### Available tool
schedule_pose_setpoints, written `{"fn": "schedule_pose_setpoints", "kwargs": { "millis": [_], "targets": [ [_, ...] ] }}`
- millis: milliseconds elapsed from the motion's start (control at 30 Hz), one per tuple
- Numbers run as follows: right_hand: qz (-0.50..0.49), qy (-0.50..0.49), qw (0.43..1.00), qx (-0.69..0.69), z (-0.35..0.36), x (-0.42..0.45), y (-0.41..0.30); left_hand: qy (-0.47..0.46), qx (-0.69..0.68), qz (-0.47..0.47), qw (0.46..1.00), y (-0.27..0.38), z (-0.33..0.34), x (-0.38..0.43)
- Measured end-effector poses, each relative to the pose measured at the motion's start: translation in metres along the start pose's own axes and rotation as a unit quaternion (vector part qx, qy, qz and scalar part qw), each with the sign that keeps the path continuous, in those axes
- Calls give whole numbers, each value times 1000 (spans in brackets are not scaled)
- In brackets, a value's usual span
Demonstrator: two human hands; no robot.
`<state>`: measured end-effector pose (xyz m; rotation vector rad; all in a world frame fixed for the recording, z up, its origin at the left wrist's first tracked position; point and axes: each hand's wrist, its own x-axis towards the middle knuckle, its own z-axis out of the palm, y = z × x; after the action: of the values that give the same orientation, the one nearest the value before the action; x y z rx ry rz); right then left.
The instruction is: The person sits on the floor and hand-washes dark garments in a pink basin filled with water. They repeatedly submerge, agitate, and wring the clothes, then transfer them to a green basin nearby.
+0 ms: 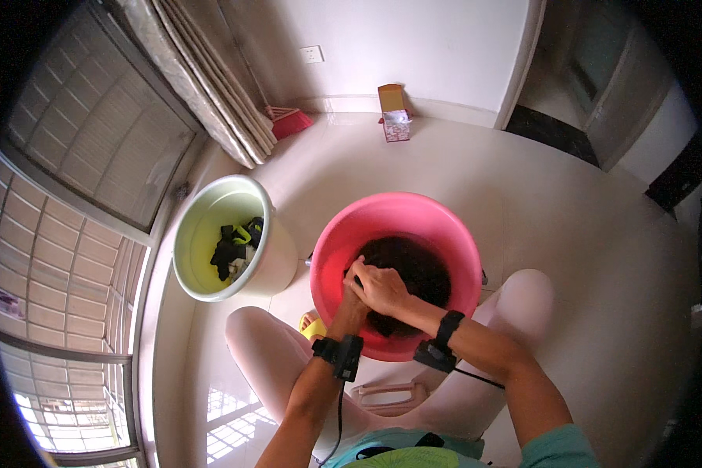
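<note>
A large pink plastic tub [395, 202] stands on the floor between my knees, with dark cloth or dark water [418, 269] in its bottom. Over the tub's left part my two hands meet. My right hand [381, 289] lies across the fingers of my left hand [357, 286], and a small piece of dark cloth shows between them. How far each hand closes on it is partly hidden. Each wrist wears a black strap with a small device and a cable. To the left stands a pale green bucket [190, 234] holding black, white and lime-green clothes [231, 251].
A red broom [291, 124] leans in the corner by the curtain [210, 76]. An opened small box [395, 124] is by the wall. Barred windows line the left side. A pink stool [388, 393] shows between my legs, and a yellow slipper [312, 327] beside the tub.
</note>
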<state>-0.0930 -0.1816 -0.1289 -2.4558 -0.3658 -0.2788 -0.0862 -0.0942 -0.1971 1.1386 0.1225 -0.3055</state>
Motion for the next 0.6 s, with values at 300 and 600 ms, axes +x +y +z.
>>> {"fn": "schedule_pose_setpoints", "kwargs": {
  "millis": [300, 600],
  "targets": [
    [200, -22, 974, 108, -20, 28, 57, -51, -18, -181, 982, 43, 7, 3],
    [68, -170, 897, 403, -51, 22, 67, -80, 241, -26, 967, 82, 14, -2]
  ]
}}
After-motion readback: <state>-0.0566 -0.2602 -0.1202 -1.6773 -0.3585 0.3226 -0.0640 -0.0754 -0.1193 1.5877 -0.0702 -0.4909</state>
